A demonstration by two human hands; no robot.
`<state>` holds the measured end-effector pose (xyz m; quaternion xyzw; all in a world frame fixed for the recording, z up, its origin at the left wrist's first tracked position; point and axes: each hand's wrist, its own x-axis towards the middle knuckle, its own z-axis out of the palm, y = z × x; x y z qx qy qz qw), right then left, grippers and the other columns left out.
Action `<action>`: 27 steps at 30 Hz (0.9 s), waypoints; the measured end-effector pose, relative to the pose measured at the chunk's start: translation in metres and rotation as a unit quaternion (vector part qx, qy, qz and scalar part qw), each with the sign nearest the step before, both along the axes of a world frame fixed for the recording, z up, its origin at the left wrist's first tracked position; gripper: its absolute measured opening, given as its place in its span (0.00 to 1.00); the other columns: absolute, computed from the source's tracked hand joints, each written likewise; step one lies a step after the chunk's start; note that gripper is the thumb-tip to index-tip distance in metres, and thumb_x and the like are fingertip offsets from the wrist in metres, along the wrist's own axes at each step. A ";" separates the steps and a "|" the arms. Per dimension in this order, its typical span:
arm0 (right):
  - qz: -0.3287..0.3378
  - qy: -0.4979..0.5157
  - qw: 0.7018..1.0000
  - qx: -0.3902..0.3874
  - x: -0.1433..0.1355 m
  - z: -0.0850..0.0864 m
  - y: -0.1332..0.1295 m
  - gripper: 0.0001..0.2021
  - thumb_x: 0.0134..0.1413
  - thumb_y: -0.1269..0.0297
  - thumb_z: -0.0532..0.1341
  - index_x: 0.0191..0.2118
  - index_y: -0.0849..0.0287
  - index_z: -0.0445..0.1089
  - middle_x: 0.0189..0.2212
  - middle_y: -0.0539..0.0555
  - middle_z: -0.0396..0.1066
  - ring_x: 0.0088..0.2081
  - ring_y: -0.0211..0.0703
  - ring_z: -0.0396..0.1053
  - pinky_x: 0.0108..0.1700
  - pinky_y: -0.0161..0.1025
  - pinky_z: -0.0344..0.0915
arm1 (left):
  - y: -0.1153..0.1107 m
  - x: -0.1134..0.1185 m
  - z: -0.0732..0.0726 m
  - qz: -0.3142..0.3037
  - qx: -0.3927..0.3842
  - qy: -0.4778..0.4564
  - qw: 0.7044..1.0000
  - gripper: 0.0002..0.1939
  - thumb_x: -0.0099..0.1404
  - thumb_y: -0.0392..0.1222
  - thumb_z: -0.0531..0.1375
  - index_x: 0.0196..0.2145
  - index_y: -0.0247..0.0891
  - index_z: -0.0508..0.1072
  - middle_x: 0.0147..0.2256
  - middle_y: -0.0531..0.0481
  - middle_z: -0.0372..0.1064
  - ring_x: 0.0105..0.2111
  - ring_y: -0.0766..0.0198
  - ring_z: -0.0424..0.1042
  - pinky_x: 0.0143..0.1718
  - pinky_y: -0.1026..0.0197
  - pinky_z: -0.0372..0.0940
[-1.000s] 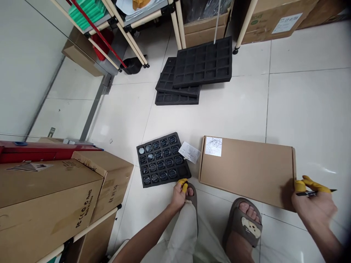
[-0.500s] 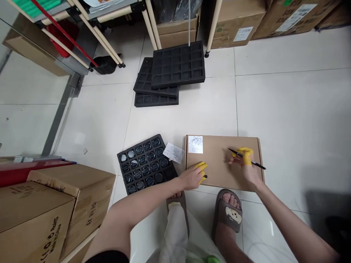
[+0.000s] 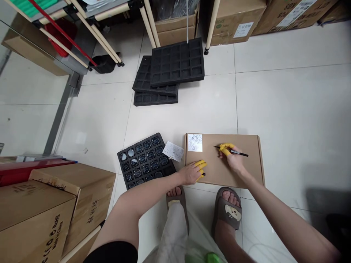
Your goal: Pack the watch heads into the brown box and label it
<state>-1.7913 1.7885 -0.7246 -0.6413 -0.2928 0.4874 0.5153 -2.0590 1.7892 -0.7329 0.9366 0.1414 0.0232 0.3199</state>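
Note:
A flat brown cardboard box (image 3: 246, 146) lies on the floor, with a white label (image 3: 195, 143) covered in scribbled lines at its upper left corner. My right hand (image 3: 230, 157), yellow covers on some fingers, holds a black pen (image 3: 241, 152) above the box, tip pointing left. At the box's lower left edge rests my left hand (image 3: 192, 172), also with yellow finger covers; a small black object, probably a pen cap, pokes out from its fingers. A white slip of paper (image 3: 173, 151) overlaps a black foam tray (image 3: 171, 168) of round dark items, left of the box.
Several black foam trays (image 3: 178, 62) are stacked further ahead. Cardboard boxes (image 3: 74, 182) stand at the left, and more boxes (image 3: 230, 27) are at the back under a pole rack (image 3: 212, 27). A black dustpan (image 3: 103, 64) lies at the back left.
My right hand has moved left with the pen, toward the label. The label carries more scribbled lines. My left hand has stayed nearly in place at the box edge.

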 end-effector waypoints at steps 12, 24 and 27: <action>0.047 -0.086 0.995 -0.025 -0.026 0.009 0.026 0.09 0.52 0.59 0.67 0.39 0.55 0.74 0.35 0.53 0.76 0.24 0.38 0.68 0.27 0.39 0.66 | 0.003 0.002 -0.008 -0.021 0.150 -0.013 0.988 0.18 0.73 0.46 0.56 0.48 0.27 0.76 0.63 0.30 0.65 0.69 0.44 0.58 0.70 0.45 0.57; 0.068 -0.179 0.981 0.024 -0.027 0.010 0.030 0.04 0.53 0.63 0.64 0.35 0.54 0.75 0.33 0.52 0.78 0.34 0.44 0.74 0.39 0.42 0.70 | -0.001 0.004 -0.014 0.008 0.106 -0.005 0.994 0.15 0.74 0.44 0.55 0.48 0.29 0.74 0.64 0.30 0.65 0.70 0.46 0.56 0.68 0.42 0.59; 0.067 -0.181 0.981 0.023 -0.029 0.014 0.033 0.04 0.52 0.62 0.64 0.33 0.54 0.74 0.33 0.52 0.78 0.33 0.44 0.73 0.37 0.41 0.69 | -0.002 0.005 -0.015 0.014 0.109 -0.015 0.994 0.15 0.74 0.44 0.55 0.48 0.30 0.73 0.64 0.31 0.65 0.70 0.45 0.57 0.67 0.42 0.61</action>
